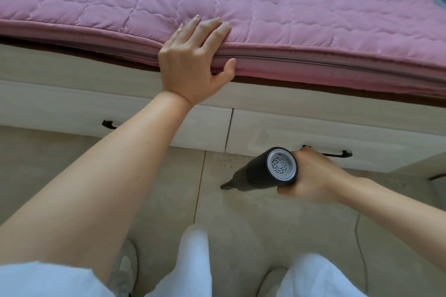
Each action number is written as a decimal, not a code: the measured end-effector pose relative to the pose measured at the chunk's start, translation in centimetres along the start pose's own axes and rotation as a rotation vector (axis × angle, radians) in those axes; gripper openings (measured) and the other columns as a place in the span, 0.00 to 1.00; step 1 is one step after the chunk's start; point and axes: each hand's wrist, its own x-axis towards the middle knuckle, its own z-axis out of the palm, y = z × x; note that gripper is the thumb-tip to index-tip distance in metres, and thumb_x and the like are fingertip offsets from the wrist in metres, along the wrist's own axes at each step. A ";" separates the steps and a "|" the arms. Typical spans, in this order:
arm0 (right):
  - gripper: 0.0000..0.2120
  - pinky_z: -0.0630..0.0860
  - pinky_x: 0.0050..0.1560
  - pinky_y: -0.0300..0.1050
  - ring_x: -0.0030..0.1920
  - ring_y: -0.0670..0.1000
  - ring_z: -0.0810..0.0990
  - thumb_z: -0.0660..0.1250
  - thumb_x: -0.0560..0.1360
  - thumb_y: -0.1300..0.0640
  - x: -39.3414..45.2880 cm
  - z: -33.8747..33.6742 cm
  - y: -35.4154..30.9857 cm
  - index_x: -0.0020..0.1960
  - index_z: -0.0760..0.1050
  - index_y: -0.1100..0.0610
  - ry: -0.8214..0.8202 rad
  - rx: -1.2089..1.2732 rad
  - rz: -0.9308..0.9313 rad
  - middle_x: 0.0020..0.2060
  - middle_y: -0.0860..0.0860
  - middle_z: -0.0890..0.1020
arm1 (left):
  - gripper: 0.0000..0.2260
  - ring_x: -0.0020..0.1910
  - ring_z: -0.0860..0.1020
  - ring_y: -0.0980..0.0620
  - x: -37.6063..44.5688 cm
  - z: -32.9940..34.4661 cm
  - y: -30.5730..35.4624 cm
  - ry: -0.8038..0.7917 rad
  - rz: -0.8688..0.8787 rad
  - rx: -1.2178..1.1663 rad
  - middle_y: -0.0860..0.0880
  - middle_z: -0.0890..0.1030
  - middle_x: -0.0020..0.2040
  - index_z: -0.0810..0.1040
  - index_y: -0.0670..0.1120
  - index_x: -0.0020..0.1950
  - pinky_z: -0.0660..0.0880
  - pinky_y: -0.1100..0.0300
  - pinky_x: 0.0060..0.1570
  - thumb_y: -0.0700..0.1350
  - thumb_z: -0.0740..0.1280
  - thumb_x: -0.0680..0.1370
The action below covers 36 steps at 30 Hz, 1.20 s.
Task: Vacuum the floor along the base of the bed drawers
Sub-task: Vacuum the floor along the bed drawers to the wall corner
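Our right hand (311, 176) grips the black cylindrical handheld vacuum (263, 172) near its grey vented rear cap, fingers wrapped round the barrel, with the narrow nozzle pointing left of them, low over the beige tiled floor (241, 224). Just beyond the fingers stand the white wooden bed drawers (313, 137), with dark specks on the tile at their base. Our left hand (193, 60) rests flat, fingers spread, on the edge of the pink quilted mattress (217, 2). The vacuum looks light, rigid and smooth; we judge a grip round the barrel steadies it best.
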 end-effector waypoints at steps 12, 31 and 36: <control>0.11 0.66 0.31 0.41 0.37 0.55 0.78 0.69 0.62 0.49 -0.1 1.7 0.2 0.36 0.67 0.41 0.125 0.034 0.051 0.32 0.47 0.78 | 0.23 0.66 0.77 0.43 -0.2 -0.1 -0.2 -0.032 0.031 0.053 0.51 0.80 0.65 0.79 0.50 0.68 0.77 0.44 0.60 0.58 0.63 0.77; 0.10 0.72 0.35 0.43 0.40 0.56 0.80 0.68 0.64 0.44 0.8 2.3 0.6 0.44 0.72 0.41 0.170 0.000 0.063 0.36 0.48 0.81 | 0.25 0.66 0.77 0.42 -0.8 0.9 -0.5 0.049 0.060 0.109 0.50 0.80 0.66 0.79 0.50 0.69 0.75 0.45 0.62 0.61 0.56 0.79; 0.21 0.78 0.42 0.48 0.45 0.56 0.81 0.67 0.65 0.41 1.1 3.1 0.2 0.56 0.73 0.45 0.203 -0.020 0.048 0.43 0.47 0.84 | 0.25 0.66 0.77 0.42 -0.8 1.1 -0.5 0.058 0.066 0.127 0.50 0.80 0.67 0.79 0.50 0.69 0.74 0.45 0.63 0.61 0.56 0.79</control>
